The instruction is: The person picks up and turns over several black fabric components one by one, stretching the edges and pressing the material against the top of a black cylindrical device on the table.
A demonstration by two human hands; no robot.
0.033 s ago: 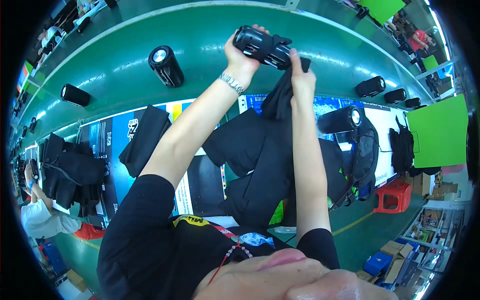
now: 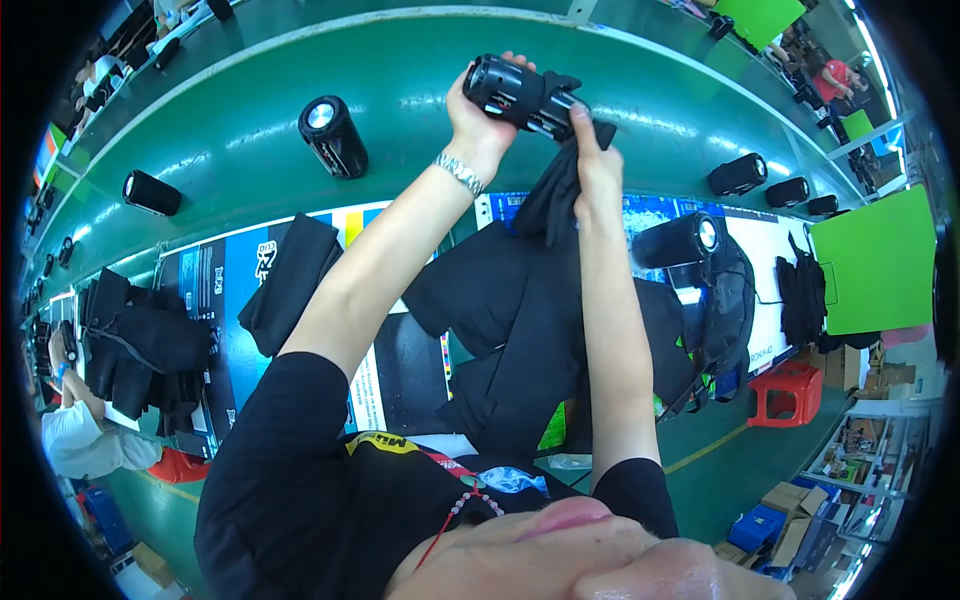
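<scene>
Held up beyond the near table is a black cylindrical portable speaker, tilted down to the right. My left hand is closed around its left part from below, with fingertips showing behind the far side. At its right end, my right hand is closed on a black cloth, its index finger against the speaker's end. The cloth gathers there and hangs down toward the table; a fold covers part of the speaker's right half. Under my forearms lie large black cloth pieces.
A black speaker lies on the table at right, beside a black bag. Another speaker stands on the green surface ahead. Folded black cloth lies at left. A green panel and red stool are at right; a co-worker sits far left.
My right hand has shifted slightly left, its index finger now bent over the speaker's end. The speaker and my left hand have moved a little left.
</scene>
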